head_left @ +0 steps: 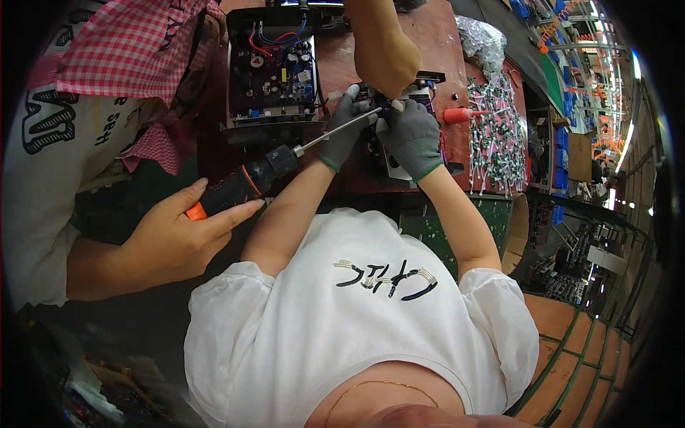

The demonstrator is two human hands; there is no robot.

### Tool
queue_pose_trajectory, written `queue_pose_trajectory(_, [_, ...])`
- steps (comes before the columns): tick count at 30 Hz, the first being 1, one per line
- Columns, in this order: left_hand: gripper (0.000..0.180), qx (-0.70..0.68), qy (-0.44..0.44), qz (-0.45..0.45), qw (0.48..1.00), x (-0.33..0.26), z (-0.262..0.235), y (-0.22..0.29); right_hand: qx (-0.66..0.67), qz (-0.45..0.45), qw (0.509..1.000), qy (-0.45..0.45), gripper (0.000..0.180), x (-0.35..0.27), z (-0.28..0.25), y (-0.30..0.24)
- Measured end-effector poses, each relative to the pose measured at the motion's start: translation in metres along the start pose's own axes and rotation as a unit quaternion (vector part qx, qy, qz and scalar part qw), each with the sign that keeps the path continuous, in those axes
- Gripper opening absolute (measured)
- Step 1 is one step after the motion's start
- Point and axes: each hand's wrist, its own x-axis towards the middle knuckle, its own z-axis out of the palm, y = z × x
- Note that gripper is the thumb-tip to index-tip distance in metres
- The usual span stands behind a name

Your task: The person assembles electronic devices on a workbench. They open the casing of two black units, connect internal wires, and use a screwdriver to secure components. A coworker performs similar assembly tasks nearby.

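Both my hands wear grey gloves with green cuffs. My left hand (pixel 344 130) grips the left side of a dark electronic unit (pixel 373 146), its fingers curled and partly hidden. On the unit's right side my right hand (pixel 414 139) is closed, thumb and fingertips at the unit's middle. A co-worker's bare hand (pixel 171 239) holds a black and orange electric screwdriver (pixel 246 187); its long shaft crosses over my left hand, with the tip between my hands. The co-worker's other hand (pixel 389 63) reaches down from the far side onto the unit. What lies under the fingers is hidden.
On the red worktable (pixel 335 53), an open chassis with a circuit board (pixel 275 75) stands at the left. Right of my hands are a red dropper bottle (pixel 457 115), many small green-and-white parts (pixel 496 143) and a clear plastic bag (pixel 481 43).
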Motion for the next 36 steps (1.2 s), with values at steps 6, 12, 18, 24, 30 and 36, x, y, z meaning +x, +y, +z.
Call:
queue_pose_trajectory(6, [0.044, 0.032, -0.015, 0.033, 0.999, 0.002, -0.009, -0.006, 0.005, -0.006, 1.000, 0.002, 0.034, 0.003, 0.002, 0.000])
queue_pose_trajectory(12, [0.060, 0.131, 0.011, 0.042, 0.990, -0.004, -0.008, -0.006, 0.020, -0.007, 1.000, 0.017, 0.033, 0.001, -0.004, 0.000])
queue_pose_trajectory(18, [0.078, 0.297, 0.042, 0.060, 0.952, 0.005, -0.043, -0.024, 0.348, -0.005, 0.932, -0.103, 0.031, -0.001, -0.043, 0.036])
queue_pose_trajectory(24, [0.059, 0.242, 0.078, -0.006, 0.967, -0.035, -0.014, 0.001, 0.525, 0.115, 0.831, 0.146, 0.017, -0.049, -0.099, 0.088])
queue_pose_trajectory(30, [0.033, 0.402, 0.086, 0.109, 0.905, -0.014, -0.006, -0.009, 0.576, 0.227, 0.768, 0.165, 0.017, -0.090, -0.054, 0.085])
queue_pose_trajectory(36, [0.026, 0.573, 0.124, 0.167, 0.793, 0.000, -0.008, -0.016, 0.586, 0.210, 0.774, 0.112, 0.014, -0.096, -0.030, 0.104])
